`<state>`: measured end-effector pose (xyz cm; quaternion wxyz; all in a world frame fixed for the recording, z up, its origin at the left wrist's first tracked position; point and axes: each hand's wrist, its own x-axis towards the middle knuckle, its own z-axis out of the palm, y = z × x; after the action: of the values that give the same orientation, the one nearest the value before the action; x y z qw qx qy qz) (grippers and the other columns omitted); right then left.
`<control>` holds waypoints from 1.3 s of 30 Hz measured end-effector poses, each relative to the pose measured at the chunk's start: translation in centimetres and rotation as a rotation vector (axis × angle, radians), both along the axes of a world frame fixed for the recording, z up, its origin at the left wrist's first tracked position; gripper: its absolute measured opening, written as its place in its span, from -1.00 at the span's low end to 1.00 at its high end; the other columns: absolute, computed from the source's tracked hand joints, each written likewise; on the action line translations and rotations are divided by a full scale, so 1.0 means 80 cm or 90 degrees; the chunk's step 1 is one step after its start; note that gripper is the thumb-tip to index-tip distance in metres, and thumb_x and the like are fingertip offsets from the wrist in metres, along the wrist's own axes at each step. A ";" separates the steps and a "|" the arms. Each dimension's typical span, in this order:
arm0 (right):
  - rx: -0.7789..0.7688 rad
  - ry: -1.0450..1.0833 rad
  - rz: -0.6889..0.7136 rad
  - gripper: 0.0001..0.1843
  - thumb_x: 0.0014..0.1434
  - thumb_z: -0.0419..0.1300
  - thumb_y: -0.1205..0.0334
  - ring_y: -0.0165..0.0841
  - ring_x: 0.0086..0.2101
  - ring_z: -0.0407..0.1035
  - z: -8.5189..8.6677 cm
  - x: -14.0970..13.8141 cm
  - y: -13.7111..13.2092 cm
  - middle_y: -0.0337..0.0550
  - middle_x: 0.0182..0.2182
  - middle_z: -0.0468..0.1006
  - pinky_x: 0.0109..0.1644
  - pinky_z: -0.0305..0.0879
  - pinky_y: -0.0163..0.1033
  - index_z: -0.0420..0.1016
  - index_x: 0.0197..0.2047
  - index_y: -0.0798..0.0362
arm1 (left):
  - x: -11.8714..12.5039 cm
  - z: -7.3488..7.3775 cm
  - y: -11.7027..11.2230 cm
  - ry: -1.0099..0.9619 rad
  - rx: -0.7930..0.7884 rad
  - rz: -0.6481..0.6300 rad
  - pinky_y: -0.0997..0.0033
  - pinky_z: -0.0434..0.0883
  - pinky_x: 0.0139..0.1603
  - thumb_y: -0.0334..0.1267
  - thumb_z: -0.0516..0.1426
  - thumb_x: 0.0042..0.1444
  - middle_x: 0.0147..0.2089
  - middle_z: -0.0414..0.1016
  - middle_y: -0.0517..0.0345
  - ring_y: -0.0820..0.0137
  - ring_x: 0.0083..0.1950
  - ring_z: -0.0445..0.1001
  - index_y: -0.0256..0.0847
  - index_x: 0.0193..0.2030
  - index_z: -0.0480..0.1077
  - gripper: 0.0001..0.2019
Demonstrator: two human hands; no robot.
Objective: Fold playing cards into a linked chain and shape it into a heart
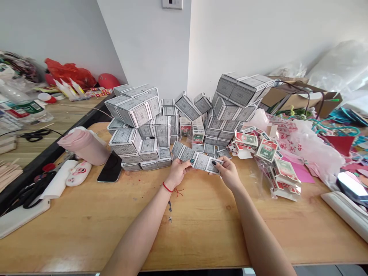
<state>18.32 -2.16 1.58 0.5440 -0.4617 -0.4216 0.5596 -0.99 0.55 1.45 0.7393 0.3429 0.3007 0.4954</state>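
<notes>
Both of my hands hold one flat, unfolded grey patterned carton (198, 158) just above the wooden table (201, 230). My left hand (176, 172) pinches its left part, with a red string round the wrist. My right hand (227, 171) grips its right end, fingers curled. Behind the carton stand piles of folded grey patterned boxes, a large pile on the left (138, 126) and a taller pile on the right (235, 103).
Flat red-and-green printed cartons (270, 161) lie in plastic wrap to the right, beside pink plastic bags (310, 149). A black phone (110, 168), a pink roll (84, 145) and a white case (79, 173) sit at the left. Scissors (28, 191) lie at the far left.
</notes>
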 end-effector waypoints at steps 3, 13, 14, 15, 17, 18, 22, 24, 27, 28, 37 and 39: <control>-0.001 -0.013 0.016 -0.65 -0.09 0.25 0.03 -0.38 -0.60 0.39 -0.003 0.000 0.000 -0.35 -0.60 0.39 -0.57 0.37 -0.26 0.18 -0.41 0.01 | 0.001 -0.001 0.001 0.019 0.016 0.016 0.28 0.42 -0.18 -0.33 0.24 -0.21 -0.22 0.52 0.08 0.30 -0.21 0.48 -0.29 -0.24 0.39 -0.69; -0.021 0.007 -0.009 -0.66 -0.08 0.26 0.07 -0.44 -0.61 0.37 -0.012 -0.001 0.002 -0.35 -0.54 0.35 -0.57 0.40 -0.27 0.15 -0.45 0.02 | 0.002 -0.007 0.001 0.059 0.035 0.048 0.22 0.41 -0.16 -0.30 0.25 -0.22 -0.23 0.53 0.05 0.25 -0.18 0.48 -0.31 -0.28 0.39 -0.71; -0.028 0.016 -0.008 -0.66 -0.09 0.26 0.08 -0.45 -0.61 0.36 -0.012 -0.001 0.002 -0.35 -0.54 0.35 -0.57 0.41 -0.27 0.15 -0.45 0.02 | 0.003 -0.007 0.001 0.059 0.035 0.050 0.22 0.42 -0.17 -0.30 0.25 -0.22 -0.22 0.53 0.05 0.25 -0.19 0.48 -0.31 -0.29 0.39 -0.71; -0.035 0.028 -0.008 -0.66 -0.10 0.27 0.09 -0.46 -0.61 0.34 -0.011 -0.001 0.001 -0.36 -0.55 0.34 -0.57 0.42 -0.26 0.15 -0.46 0.03 | 0.003 -0.007 0.001 0.060 0.032 0.055 0.23 0.42 -0.18 -0.30 0.25 -0.22 -0.23 0.53 0.05 0.25 -0.19 0.48 -0.31 -0.30 0.39 -0.72; -0.048 0.055 -0.005 -0.65 -0.12 0.29 0.11 -0.47 -0.60 0.33 -0.009 -0.001 0.001 -0.36 -0.56 0.32 -0.56 0.43 -0.27 0.17 -0.48 0.03 | 0.004 -0.006 0.001 0.060 0.025 0.066 0.23 0.43 -0.20 -0.30 0.26 -0.24 -0.23 0.53 0.05 0.25 -0.20 0.48 -0.31 -0.30 0.38 -0.70; -0.053 0.070 -0.002 -0.66 -0.14 0.30 0.12 -0.47 -0.59 0.33 -0.008 -0.002 0.001 -0.36 -0.57 0.32 -0.56 0.43 -0.27 0.18 -0.48 0.04 | 0.005 -0.006 0.001 0.058 0.024 0.072 0.23 0.43 -0.20 -0.30 0.26 -0.24 -0.23 0.52 0.05 0.25 -0.20 0.48 -0.31 -0.29 0.37 -0.69; -0.053 0.103 0.009 -0.68 -0.15 0.31 0.14 -0.48 -0.57 0.31 -0.002 -0.001 -0.001 -0.33 -0.55 0.34 -0.57 0.43 -0.29 0.21 -0.50 0.05 | 0.007 -0.006 0.001 0.048 0.024 0.086 0.26 0.43 -0.20 -0.28 0.25 -0.22 -0.19 0.51 0.04 0.27 -0.17 0.47 -0.29 -0.25 0.36 -0.66; -0.051 0.104 0.009 -0.68 -0.15 0.31 0.14 -0.48 -0.58 0.30 0.001 -0.001 -0.001 -0.33 -0.55 0.34 -0.59 0.43 -0.29 0.22 -0.50 0.05 | 0.009 -0.006 0.001 0.049 0.018 0.088 0.26 0.43 -0.20 -0.27 0.26 -0.23 -0.18 0.51 0.04 0.26 -0.16 0.47 -0.29 -0.25 0.35 -0.66; -0.057 0.101 0.009 -0.68 -0.15 0.31 0.14 -0.48 -0.57 0.30 0.002 -0.002 -0.002 -0.32 -0.55 0.33 -0.58 0.43 -0.29 0.22 -0.49 0.05 | 0.010 -0.006 0.001 0.058 0.016 0.097 0.24 0.43 -0.19 -0.27 0.26 -0.24 -0.21 0.52 0.07 0.26 -0.18 0.48 -0.28 -0.26 0.36 -0.66; -0.060 0.101 0.010 -0.68 -0.15 0.31 0.14 -0.48 -0.56 0.30 0.002 -0.002 -0.002 -0.32 -0.54 0.33 -0.57 0.43 -0.30 0.22 -0.49 0.05 | 0.009 -0.006 0.001 0.062 0.019 0.101 0.24 0.43 -0.19 -0.27 0.26 -0.24 -0.22 0.52 0.08 0.26 -0.19 0.48 -0.27 -0.26 0.36 -0.67; -0.080 0.110 0.002 -0.65 -0.18 0.33 0.14 -0.48 -0.54 0.28 -0.006 -0.002 0.001 -0.33 -0.52 0.33 -0.56 0.43 -0.30 0.21 -0.46 0.03 | 0.010 -0.007 0.000 0.096 0.012 0.104 0.26 0.45 -0.22 -0.28 0.26 -0.25 -0.21 0.52 0.07 0.27 -0.20 0.48 -0.27 -0.26 0.37 -0.67; -0.075 0.106 -0.004 -0.65 -0.17 0.32 0.13 -0.48 -0.56 0.29 -0.007 -0.001 0.001 -0.34 -0.53 0.34 -0.57 0.43 -0.29 0.20 -0.46 0.03 | 0.010 -0.005 -0.001 0.094 0.013 0.101 0.25 0.45 -0.21 -0.28 0.26 -0.24 -0.20 0.52 0.07 0.28 -0.21 0.48 -0.26 -0.26 0.37 -0.67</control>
<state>18.22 -2.05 1.01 0.5505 -0.4462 -0.3400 0.6183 -0.16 0.47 1.02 0.6700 0.3612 0.3754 0.5289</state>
